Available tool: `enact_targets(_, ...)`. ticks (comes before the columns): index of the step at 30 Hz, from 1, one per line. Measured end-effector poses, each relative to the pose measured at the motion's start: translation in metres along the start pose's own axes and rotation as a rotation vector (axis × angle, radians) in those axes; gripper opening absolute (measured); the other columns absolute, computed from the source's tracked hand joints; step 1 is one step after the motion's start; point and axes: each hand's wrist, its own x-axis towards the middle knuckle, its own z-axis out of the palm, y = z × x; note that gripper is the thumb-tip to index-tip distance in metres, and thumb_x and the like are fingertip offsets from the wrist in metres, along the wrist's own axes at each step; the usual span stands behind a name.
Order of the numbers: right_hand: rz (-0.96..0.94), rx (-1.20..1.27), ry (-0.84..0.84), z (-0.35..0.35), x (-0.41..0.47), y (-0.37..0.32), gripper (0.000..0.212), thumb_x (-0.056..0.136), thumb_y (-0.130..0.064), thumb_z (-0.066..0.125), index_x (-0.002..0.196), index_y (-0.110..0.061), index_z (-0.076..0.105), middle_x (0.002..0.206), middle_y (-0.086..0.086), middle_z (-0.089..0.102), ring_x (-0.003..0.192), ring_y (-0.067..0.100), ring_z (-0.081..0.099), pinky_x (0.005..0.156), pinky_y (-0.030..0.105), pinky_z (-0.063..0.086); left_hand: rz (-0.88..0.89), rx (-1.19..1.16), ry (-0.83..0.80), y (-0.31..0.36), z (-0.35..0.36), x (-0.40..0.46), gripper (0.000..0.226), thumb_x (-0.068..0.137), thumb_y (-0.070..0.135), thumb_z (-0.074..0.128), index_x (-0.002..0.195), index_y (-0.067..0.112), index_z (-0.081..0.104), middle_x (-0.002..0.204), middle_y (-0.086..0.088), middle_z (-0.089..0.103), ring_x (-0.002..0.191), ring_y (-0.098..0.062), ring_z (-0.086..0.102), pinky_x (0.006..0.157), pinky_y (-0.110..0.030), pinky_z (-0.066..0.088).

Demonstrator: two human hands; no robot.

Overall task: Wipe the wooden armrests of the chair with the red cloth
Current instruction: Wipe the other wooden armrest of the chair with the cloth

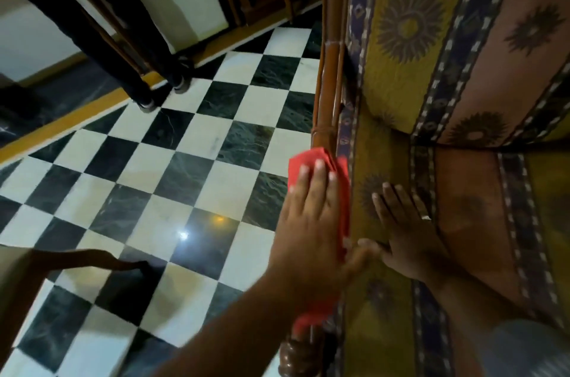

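Note:
The wooden armrest (327, 89) of the chair runs from the top of the view down to a carved front end (296, 355). The red cloth (308, 158) lies over the armrest around its middle. My left hand (311, 222) presses flat on the cloth, fingers pointing toward the chair's back, thumb hooked round the inner side of the rail. Red fabric also shows below my wrist. My right hand (407, 234) rests open, fingers spread, on the patterned seat cushion (468, 222) just right of the armrest.
The striped backrest cushion (410, 37) rises behind the seat. Left of the armrest is a black-and-white checkered floor (185, 160). Dark furniture legs (123, 46) stand at the upper left, another wooden chair (18, 284) at the lower left.

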Motion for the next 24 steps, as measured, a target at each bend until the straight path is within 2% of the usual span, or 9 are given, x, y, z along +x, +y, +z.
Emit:
enact_targets(3, 0.061, 0.036, -0.017, 0.008, -0.02, -0.013, 0.103, 0.085, -0.085, 0.019, 0.157, -0.011, 0.023, 0.167, 0.014, 0.01, 0.154, 0.034, 0.009, 0.121, 0.057, 0.014, 0.068, 0.107, -0.05, -0.001, 0.01, -0.033, 0.103, 0.088, 0.082, 0.027, 0.159, 0.013, 0.001, 0.169, -0.006, -0.01, 0.154, -0.024, -0.017, 0.118, -0.053, -0.005)
enact_targets(7, 0.11, 0.046, 0.014, 0.016, -0.046, -0.03, 0.102, 0.085, -0.085, 0.011, 0.156, -0.012, 0.025, 0.166, 0.016, 0.015, 0.153, 0.035, 0.015, 0.121, 0.057, 0.016, 0.176, 0.161, -0.077, -0.008, 0.001, -0.009, 0.105, 0.088, 0.081, 0.029, 0.158, 0.011, -0.004, 0.167, -0.007, -0.014, 0.154, -0.023, -0.019, 0.12, -0.046, -0.011)
enact_targets(10, 0.148, 0.042, 0.026, 0.022, -0.064, -0.042, 0.1, 0.086, -0.084, 0.014, 0.157, -0.014, 0.024, 0.166, 0.015, 0.015, 0.153, 0.034, 0.014, 0.121, 0.056, 0.017, 0.15, 0.177, -0.065, -0.012, -0.002, 0.01, 0.105, 0.086, 0.081, 0.026, 0.158, 0.01, -0.004, 0.167, -0.009, -0.013, 0.153, -0.023, -0.017, 0.121, -0.042, -0.01)
enact_targets(12, 0.187, 0.048, 0.014, 0.026, -0.073, -0.047, 0.098, 0.086, -0.083, 0.014, 0.157, -0.016, 0.018, 0.167, 0.013, 0.01, 0.154, 0.031, 0.009, 0.122, 0.055, 0.014, 0.121, 0.152, -0.033, -0.008, 0.001, 0.007, 0.105, 0.087, 0.081, 0.024, 0.158, 0.01, -0.002, 0.168, -0.01, -0.011, 0.154, -0.025, -0.016, 0.123, -0.043, -0.007)
enact_targets(14, 0.234, 0.079, -0.004, 0.027, -0.083, -0.053, 0.096, 0.087, -0.08, 0.016, 0.157, -0.015, 0.021, 0.166, 0.012, 0.012, 0.154, 0.031, 0.01, 0.122, 0.056, 0.014, 0.108, 0.093, -0.011, -0.006, 0.007, -0.009, 0.103, 0.088, 0.081, 0.023, 0.159, 0.011, -0.004, 0.168, -0.009, -0.013, 0.154, -0.025, -0.018, 0.124, -0.044, -0.005)
enact_targets(17, 0.266, 0.149, -0.065, 0.027, -0.104, -0.065, 0.095, 0.09, -0.078, 0.01, 0.155, -0.013, 0.028, 0.165, 0.014, 0.019, 0.153, 0.033, 0.015, 0.121, 0.057, 0.017, 0.091, 0.007, -0.024, -0.005, 0.01, -0.049, 0.097, 0.091, 0.077, 0.022, 0.159, 0.014, -0.007, 0.168, -0.006, -0.015, 0.153, -0.021, -0.022, 0.12, -0.042, -0.01)
enact_targets(20, 0.328, 0.18, -0.127, 0.019, -0.12, -0.079, 0.097, 0.086, -0.08, 0.002, 0.157, -0.017, 0.024, 0.167, 0.009, 0.012, 0.154, 0.03, 0.009, 0.122, 0.053, 0.011, 0.086, -0.052, -0.047, -0.004, 0.006, -0.07, 0.092, 0.093, 0.075, 0.019, 0.158, 0.018, -0.012, 0.167, -0.003, -0.02, 0.151, -0.017, -0.027, 0.117, -0.04, -0.016)
enact_targets(22, 0.446, 0.371, -0.15, 0.003, -0.115, -0.09, 0.097, 0.083, -0.082, 0.008, 0.156, -0.021, 0.025, 0.168, 0.008, 0.01, 0.155, 0.028, 0.008, 0.122, 0.049, 0.01, 0.076, -0.112, -0.058, -0.003, 0.005, -0.076, 0.088, 0.093, 0.075, 0.018, 0.156, 0.023, -0.016, 0.165, 0.001, -0.024, 0.149, -0.014, -0.031, 0.119, -0.04, -0.016)
enact_targets(24, 0.582, 0.852, -0.072, -0.027, -0.102, -0.107, 0.082, 0.084, -0.081, 0.027, 0.14, -0.026, 0.05, 0.152, 0.005, 0.044, 0.143, 0.025, 0.038, 0.112, 0.037, 0.032, -0.014, -0.32, -0.058, -0.004, 0.001, -0.079, 0.085, 0.091, 0.077, 0.017, 0.156, 0.032, -0.014, 0.166, 0.005, -0.024, 0.15, -0.01, -0.027, 0.122, -0.039, -0.008)
